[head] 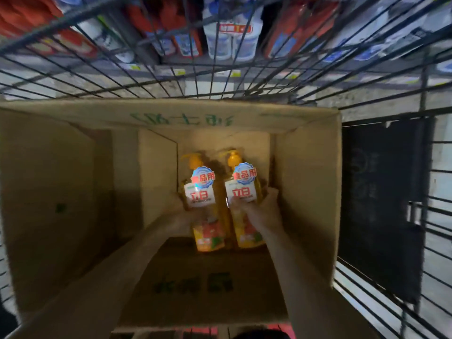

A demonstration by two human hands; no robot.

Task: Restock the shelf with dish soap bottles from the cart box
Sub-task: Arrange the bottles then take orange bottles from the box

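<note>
- Dish soap bottles, two of them, orange-yellow plastic with pump tops and white labels, sit side by side deep inside a large open brown cardboard box that fills the black wire cart.
- Box's left wall is bare cardboard in shadow, with a folded inner flap standing just left of the bottles.
- Left hand reaches down into the box and curls around the left orange-yellow pump bottle, gripping it at its side near the label.
- Right hand wraps around the right orange-yellow pump bottle, fingers lying across the lower edge of its label.
- The two bottles are close together, nearly touching; I cannot tell whether they rest on the box floor or are lifted.
- Beyond the cart's wire front, blurred red and white packaged bottles line a store shelf.
- To the right of the box, a dark panel shows through the cart's wire side.
</note>
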